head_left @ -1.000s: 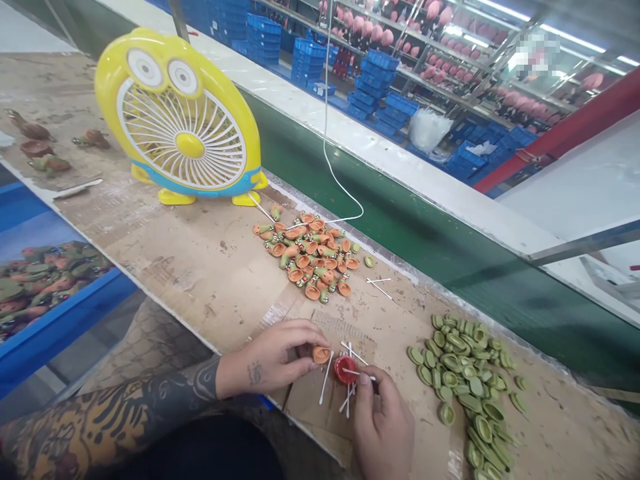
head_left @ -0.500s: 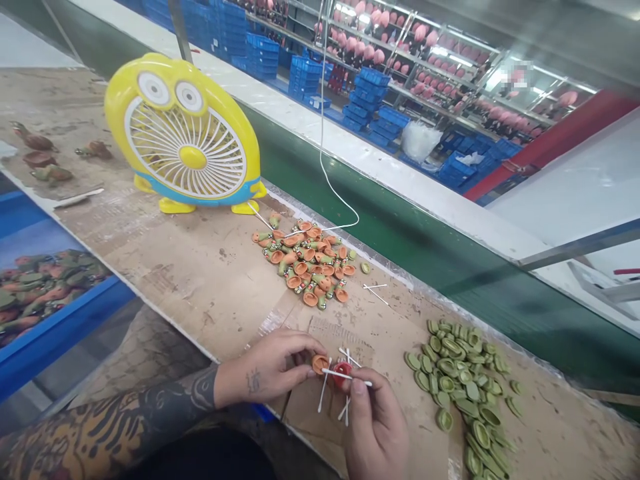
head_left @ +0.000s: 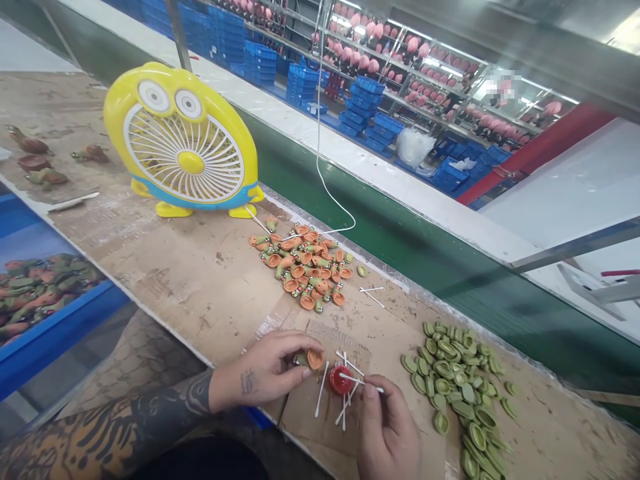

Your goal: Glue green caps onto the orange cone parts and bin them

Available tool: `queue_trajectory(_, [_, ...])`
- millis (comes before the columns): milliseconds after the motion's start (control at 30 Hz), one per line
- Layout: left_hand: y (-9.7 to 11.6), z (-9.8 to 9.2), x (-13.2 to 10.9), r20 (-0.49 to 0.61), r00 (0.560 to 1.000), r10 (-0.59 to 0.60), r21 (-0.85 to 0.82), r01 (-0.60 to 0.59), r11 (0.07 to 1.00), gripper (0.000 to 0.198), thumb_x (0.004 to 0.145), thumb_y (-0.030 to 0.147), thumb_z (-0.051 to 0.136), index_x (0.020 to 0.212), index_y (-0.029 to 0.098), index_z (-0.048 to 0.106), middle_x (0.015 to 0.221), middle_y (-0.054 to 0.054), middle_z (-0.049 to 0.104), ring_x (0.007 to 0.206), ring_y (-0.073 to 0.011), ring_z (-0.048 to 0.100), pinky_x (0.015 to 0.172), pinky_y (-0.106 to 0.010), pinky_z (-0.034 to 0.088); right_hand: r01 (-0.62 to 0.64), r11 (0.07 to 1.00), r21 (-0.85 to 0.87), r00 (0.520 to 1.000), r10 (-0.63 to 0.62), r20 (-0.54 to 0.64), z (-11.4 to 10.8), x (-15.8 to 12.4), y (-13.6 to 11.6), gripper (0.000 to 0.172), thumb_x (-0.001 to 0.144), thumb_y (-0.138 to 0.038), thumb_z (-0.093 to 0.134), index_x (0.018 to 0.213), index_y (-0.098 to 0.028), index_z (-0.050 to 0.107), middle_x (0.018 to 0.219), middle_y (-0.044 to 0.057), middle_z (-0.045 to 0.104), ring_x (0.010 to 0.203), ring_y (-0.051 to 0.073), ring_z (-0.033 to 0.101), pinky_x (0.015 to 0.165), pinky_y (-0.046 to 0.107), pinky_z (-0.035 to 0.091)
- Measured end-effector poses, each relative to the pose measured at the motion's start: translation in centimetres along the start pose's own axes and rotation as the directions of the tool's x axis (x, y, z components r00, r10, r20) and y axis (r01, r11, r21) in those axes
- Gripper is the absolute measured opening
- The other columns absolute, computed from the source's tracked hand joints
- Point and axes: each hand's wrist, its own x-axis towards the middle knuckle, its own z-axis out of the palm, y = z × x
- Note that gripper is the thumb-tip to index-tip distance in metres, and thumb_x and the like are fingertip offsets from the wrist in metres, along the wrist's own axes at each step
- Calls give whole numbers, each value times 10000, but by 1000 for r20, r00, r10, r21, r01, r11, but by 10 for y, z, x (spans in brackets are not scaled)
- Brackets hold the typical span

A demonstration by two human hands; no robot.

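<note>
My left hand (head_left: 273,370) pinches a small orange cup-shaped toy part (head_left: 315,359) just above the worn workbench (head_left: 200,280). My right hand (head_left: 387,433) holds a white cotton swab (head_left: 361,381) whose tip rests over a small red cap (head_left: 343,380). Several more swabs (head_left: 345,407) lie around the cap. A pile of orange and green toy parts (head_left: 305,263) sits farther back. To the right spreads a heap of green shell pieces (head_left: 463,383).
A yellow cartoon desk fan (head_left: 183,143) stands at the back left, its white cable (head_left: 325,180) hanging across. A blue bin (head_left: 60,320) of assembled toys sits at the left. A green conveyor (head_left: 400,220) runs behind the bench. Blue crates (head_left: 373,107) fill shelves beyond.
The swab in my right hand has lifted off the red cap and now points over it. My left hand has turned the orange part slightly. The view has shifted a little.
</note>
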Motion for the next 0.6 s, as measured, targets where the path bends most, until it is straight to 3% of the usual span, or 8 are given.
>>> queue_trajectory(67, [0,0,1,3,1000,17,-6,-17,1000,412,840,121,703,1245,187,685,1208,-104,722,1116,-235,680,985,-344,527,65,993,-95,995,-58,83,-2,3,7,269,1014,-411,536,934,-214,702,855,46,754,746,198,709,663,251,519])
queue_trajectory(200, [-1,1,0,-9,1000,7,-13,-7,1000,385,846,119,683,1222,197,687,1166,-103,688,1083,-225,671,930,-332,549,124,980,-156,986,-103,133,3,5,9,275,1025,-389,506,937,-230,713,851,36,765,741,197,717,655,251,516])
queue_trajectory(333, [0,3,-2,-28,995,-99,0,99,995,410,806,142,721,1206,191,646,1134,-90,717,1017,-231,681,915,-361,553,146,976,-163,986,-132,99,4,4,6,278,1022,-377,508,919,-222,714,836,38,768,729,190,720,648,245,513])
queue_trajectory(433, [2,4,-2,8,987,-158,-20,158,987,326,789,131,712,1103,194,655,1043,-58,742,934,-215,698,840,-327,568,107,981,-163,994,-106,15,0,1,5,265,1011,-388,538,916,-208,708,830,42,761,718,184,716,644,236,516])
queue_trajectory(600, [4,1,0,53,995,-79,0,79,997,298,802,142,706,1097,187,689,1068,-71,759,955,-220,712,874,-325,570,14,993,120,995,-2,-100,3,-6,-4,232,994,-386,603,936,-182,699,771,40,735,659,173,697,616,229,533])
